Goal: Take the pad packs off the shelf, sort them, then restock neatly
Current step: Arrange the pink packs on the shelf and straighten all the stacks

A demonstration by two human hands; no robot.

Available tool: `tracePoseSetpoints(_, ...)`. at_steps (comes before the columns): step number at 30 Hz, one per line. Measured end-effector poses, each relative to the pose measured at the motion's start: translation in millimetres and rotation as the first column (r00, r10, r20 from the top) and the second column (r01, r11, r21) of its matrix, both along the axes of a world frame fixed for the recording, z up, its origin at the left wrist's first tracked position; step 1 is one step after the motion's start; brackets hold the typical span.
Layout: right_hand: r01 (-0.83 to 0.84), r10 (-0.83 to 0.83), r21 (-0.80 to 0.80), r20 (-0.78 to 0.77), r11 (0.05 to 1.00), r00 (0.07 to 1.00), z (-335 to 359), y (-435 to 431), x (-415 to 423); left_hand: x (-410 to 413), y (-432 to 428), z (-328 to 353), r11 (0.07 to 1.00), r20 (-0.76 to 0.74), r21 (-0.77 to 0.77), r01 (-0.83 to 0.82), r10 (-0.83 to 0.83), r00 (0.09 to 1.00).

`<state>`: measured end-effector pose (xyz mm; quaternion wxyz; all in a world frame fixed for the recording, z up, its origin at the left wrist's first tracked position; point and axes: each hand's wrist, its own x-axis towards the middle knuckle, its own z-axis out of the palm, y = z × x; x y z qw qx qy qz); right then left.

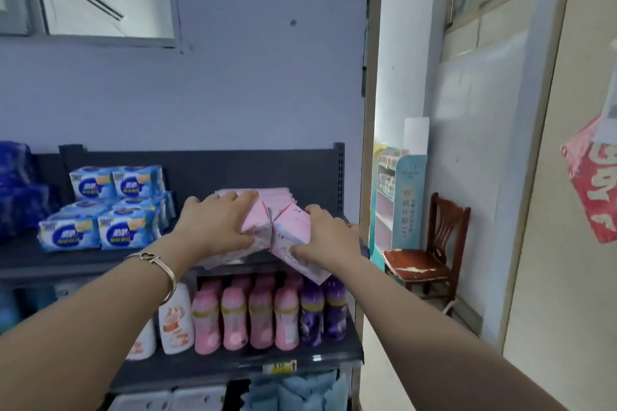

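At the left of the frame, blue pad packs [100, 210] sit stacked on the top shelf [100, 260], untouched. At centre frame the left hand [213, 223] lies spread over a pink pack [255, 222], fingers curled on its top and thumb at its front face. Just right, the right hand [322, 237] clasps a second pink pack [293, 220], tilted so its lower corner overhangs the shelf edge. More pink packs [263, 195] are stacked behind. They look light, soft and slick-wrapped, so gripping across the short sides should hold best. The two held packs lean apart, with their long axes running roughly front to back.
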<state>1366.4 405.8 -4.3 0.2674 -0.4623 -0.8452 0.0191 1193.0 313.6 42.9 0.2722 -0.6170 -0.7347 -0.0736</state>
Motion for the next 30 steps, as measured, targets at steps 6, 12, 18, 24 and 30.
tracePoseSetpoints(6,0.010,-0.015,-0.059,-0.073,0.998,0.997,31,12,-37,-57,8,28,1.000,0.146,0.028,0.007,-0.011,0.989)
tracePoseSetpoints(12,-0.086,0.032,-0.214,-0.244,0.973,0.969,51,25,-66,-114,21,36,0.989,0.483,0.068,0.131,-0.147,0.863)
tracePoseSetpoints(18,-0.202,-0.037,-0.425,-0.490,0.882,0.871,71,45,-80,-138,44,45,0.970,0.694,0.128,0.207,-0.237,0.680)
tracePoseSetpoints(24,-0.300,-0.074,-0.490,-0.608,0.819,0.790,70,86,-97,-160,77,46,0.958,0.789,0.204,0.201,-0.283,0.546)
tracePoseSetpoints(30,-0.384,-0.011,-0.472,-0.642,0.793,0.767,78,146,-124,-180,119,55,0.967,0.800,0.201,0.159,-0.255,0.543)
